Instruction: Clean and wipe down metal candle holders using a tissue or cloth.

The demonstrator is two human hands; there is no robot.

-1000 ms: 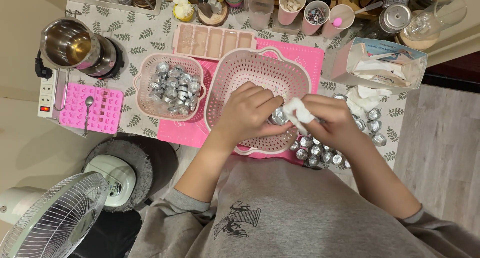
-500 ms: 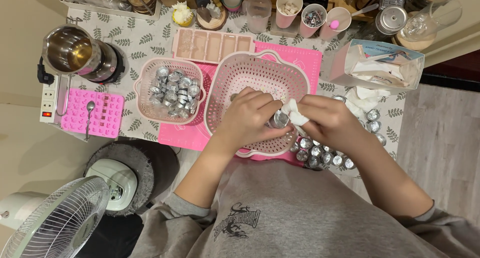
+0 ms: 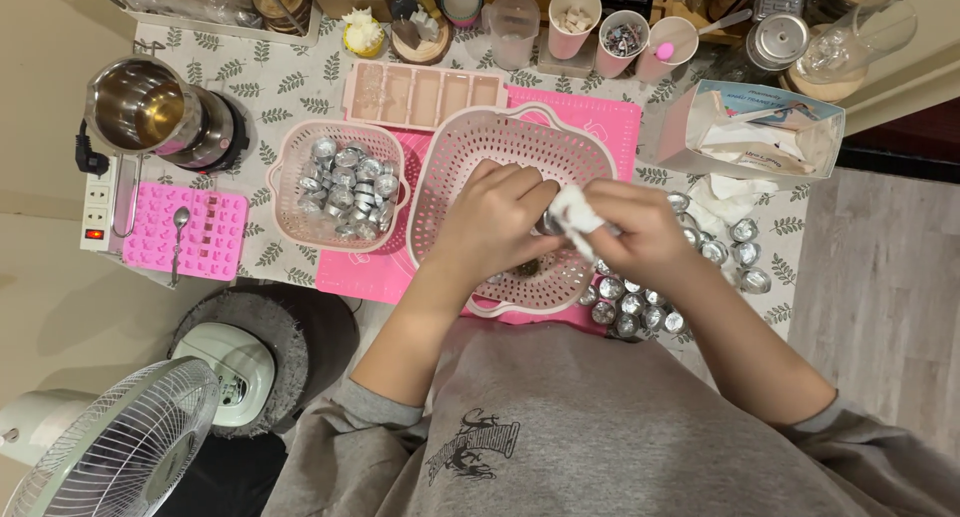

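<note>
A small metal cup sits over the middle of the large pink basket, pinched in the curled fingers of the left hand. The right hand, closed around a white tissue, presses it against the cup from 3 o'clock. More metal cups lie on the tabletop at 5 o'clock. A smaller basket of cups stands at 9 o'clock, a tissue box at 2 o'clock.
</note>
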